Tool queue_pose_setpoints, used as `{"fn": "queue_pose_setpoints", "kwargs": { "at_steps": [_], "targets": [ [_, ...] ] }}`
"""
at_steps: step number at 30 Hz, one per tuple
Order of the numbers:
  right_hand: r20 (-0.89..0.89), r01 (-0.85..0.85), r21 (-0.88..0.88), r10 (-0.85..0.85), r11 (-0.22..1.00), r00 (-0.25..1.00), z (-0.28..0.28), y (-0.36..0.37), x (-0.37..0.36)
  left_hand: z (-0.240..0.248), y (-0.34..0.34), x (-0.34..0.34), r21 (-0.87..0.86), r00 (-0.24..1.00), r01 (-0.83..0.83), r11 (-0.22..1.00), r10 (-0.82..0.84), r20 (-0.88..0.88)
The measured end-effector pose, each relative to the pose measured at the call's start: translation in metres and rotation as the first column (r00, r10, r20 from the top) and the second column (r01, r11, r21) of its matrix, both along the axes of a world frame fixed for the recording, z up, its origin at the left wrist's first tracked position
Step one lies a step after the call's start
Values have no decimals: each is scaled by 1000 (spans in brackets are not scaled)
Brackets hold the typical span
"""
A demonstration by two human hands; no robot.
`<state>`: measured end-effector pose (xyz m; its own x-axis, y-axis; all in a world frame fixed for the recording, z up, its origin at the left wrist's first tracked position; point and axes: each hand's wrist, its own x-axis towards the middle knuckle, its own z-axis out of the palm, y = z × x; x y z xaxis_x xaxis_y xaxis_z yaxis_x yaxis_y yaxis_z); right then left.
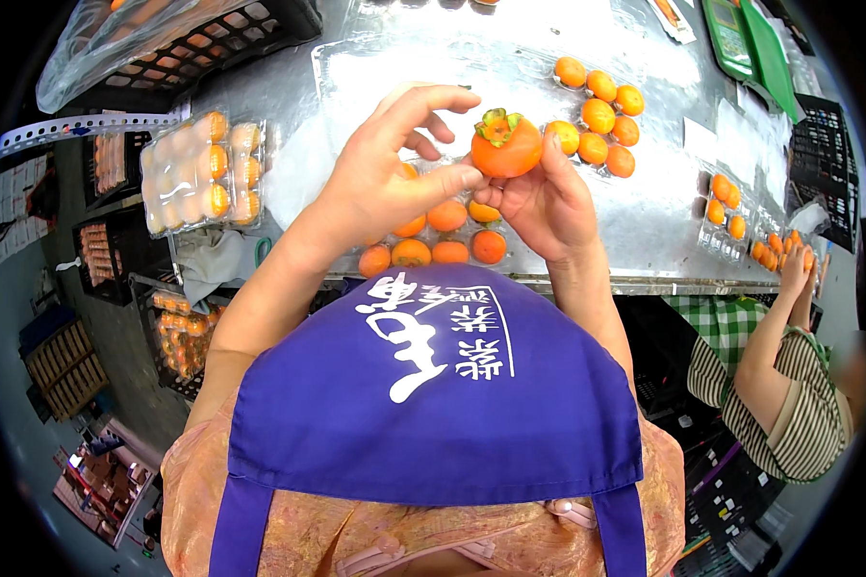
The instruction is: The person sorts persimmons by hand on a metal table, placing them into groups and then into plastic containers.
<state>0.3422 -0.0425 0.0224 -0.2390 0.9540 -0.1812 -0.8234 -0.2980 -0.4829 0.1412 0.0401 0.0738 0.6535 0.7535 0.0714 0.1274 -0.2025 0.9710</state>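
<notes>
An orange persimmon [506, 149] with a green leafy calyx is held up over the metal table in my right hand [556, 207], its thumb and fingers around the fruit's right and lower side. Just left of it, my left hand [390, 159] is open with fingers curved and apart. Its thumb tip comes close to the fruit; I cannot tell whether it touches. Under my hands, near the table's front edge, several persimmons [446, 215] sit in rows, partly hidden by my hands. Farther right on the table stands a group of several more persimmons [598, 117].
Stacked clear packs of persimmons [188, 173] stand at the table's left edge, beside a grey cloth [212, 262]. A black crate [202, 67] with plastic film is at the far left. A green device [731, 38] lies far right. Another person's hands [795, 271] work over fruit at the right.
</notes>
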Motion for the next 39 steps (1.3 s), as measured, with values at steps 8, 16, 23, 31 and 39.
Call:
{"fn": "queue_pose_setpoints", "kwargs": {
  "at_steps": [8,16,23,31,39],
  "targets": [
    [116,25,-38,-20,999,993,6,2,-5,-1,1,13,267,998,57,962,-56,-13],
    [267,38,-57,-21,998,964,7,-1,-7,-5,3,10,105,994,104,989,-108,33],
    [274,36,-40,-24,999,962,3,-1,-4,-12,2,12,-23,990,100,995,-97,100],
    [575,53,-22,-31,998,818,18,3,-10,-12,-5,11,349,1000,19,937,-20,0],
    [603,40,67,-72,997,794,15,7,-21,-9,8,1,326,998,49,944,-61,26]
  ]
}}
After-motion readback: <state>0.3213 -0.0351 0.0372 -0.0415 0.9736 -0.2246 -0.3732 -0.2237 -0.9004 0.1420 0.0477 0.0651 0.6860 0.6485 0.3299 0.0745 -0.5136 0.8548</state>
